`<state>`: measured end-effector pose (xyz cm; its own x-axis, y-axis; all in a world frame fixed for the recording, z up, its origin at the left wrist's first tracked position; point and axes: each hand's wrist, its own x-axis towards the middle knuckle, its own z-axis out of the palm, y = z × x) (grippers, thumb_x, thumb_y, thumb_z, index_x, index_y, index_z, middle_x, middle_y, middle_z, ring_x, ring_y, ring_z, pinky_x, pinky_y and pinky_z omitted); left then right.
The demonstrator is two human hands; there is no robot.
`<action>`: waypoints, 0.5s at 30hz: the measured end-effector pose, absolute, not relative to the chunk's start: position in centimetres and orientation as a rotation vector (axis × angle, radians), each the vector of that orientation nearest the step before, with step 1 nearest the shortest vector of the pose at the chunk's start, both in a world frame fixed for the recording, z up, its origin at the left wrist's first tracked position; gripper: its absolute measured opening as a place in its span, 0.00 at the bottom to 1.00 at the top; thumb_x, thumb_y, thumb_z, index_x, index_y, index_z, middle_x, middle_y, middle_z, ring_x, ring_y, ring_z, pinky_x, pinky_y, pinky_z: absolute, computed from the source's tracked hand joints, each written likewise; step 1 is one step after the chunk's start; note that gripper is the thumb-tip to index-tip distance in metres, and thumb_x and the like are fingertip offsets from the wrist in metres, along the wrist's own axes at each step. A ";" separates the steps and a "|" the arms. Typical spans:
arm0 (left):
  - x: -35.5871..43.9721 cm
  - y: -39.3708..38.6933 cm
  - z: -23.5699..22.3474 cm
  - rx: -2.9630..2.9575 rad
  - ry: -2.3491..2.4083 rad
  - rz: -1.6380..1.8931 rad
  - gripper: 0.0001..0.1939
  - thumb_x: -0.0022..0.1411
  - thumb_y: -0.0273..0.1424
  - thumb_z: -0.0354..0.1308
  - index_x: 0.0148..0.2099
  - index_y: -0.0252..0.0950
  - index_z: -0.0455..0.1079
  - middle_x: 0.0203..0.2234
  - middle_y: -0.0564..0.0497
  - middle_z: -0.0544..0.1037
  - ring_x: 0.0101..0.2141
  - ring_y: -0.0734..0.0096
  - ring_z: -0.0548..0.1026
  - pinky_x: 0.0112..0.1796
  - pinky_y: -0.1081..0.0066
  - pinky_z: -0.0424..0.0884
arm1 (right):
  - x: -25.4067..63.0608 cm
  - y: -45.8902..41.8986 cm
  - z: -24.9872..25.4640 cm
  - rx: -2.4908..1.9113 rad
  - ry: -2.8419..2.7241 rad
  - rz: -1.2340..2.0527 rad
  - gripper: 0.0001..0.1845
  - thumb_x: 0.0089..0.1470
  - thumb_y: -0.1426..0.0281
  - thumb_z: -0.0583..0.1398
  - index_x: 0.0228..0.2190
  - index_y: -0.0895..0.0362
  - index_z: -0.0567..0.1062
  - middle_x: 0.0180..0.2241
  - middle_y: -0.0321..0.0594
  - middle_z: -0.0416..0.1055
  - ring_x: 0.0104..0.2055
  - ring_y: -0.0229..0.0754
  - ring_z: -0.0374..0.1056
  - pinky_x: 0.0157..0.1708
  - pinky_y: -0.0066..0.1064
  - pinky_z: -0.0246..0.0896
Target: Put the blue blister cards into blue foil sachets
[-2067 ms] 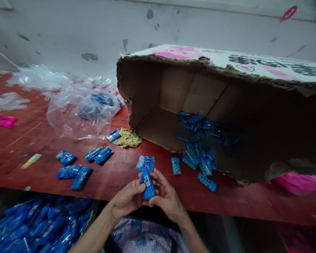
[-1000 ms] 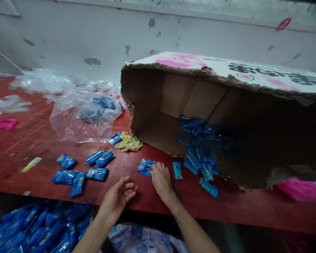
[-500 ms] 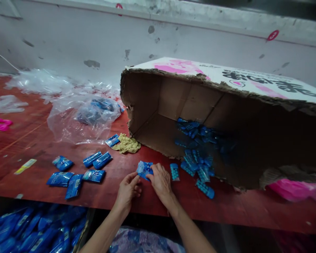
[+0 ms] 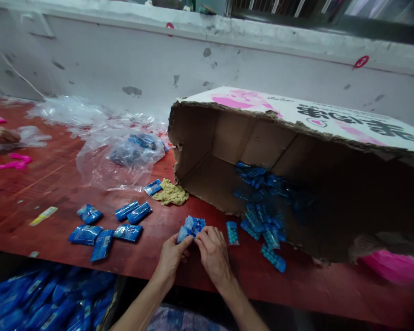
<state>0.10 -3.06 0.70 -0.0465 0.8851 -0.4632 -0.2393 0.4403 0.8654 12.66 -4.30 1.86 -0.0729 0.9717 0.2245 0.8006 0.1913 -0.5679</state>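
A small blue printed packet is held between my two hands above the red table. My left hand pinches its lower left side with thumb and fingers. On its lower right edge, the fingers of my right hand are closed. Just right of that hand lies a small clear pack of blue beads with a blue top. More such bead packs spill from the open cardboard box. Several flat blue packets lie to the left of my hands.
A crumpled yellow-green cloth lies by the box corner. Clear plastic bags spread behind. A yellow strip and pink pieces lie left, near another person's hand. Below the table edge is a container full of blue packets.
The blue packet now looks folded or bunched between my hands, and my left fingers have closed in on it. Another person's hand has come into view at far left. The view has shifted slightly.
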 end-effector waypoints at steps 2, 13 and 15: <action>0.2 -3.2 0.5 0.649 1.265 1.010 0.14 0.42 0.36 0.64 0.27 0.30 0.68 0.13 0.57 0.67 0.14 0.82 0.63 0.16 0.81 0.57 | 12.3 -4.8 1.5 -1.500 -1.640 0.693 0.07 0.52 0.73 0.55 0.34 0.54 0.71 0.36 0.40 0.68 0.39 0.42 0.63 0.39 0.33 0.57; 1.7 -3.5 0.0 0.659 1.209 1.111 0.14 0.43 0.38 0.63 0.25 0.32 0.67 0.14 0.56 0.69 0.14 0.80 0.63 0.17 0.78 0.60 | 10.8 -4.8 -1.2 -1.438 -1.063 1.135 0.12 0.51 0.63 0.53 0.27 0.59 0.69 0.22 0.35 0.69 0.23 0.37 0.63 0.23 0.26 0.59; 2.1 -3.5 0.1 0.656 1.212 1.105 0.15 0.42 0.39 0.63 0.24 0.32 0.66 0.13 0.56 0.68 0.13 0.80 0.62 0.16 0.77 0.60 | 10.7 -5.1 -1.2 -1.462 -1.055 1.099 0.12 0.51 0.62 0.53 0.26 0.57 0.69 0.22 0.35 0.68 0.23 0.37 0.63 0.23 0.26 0.58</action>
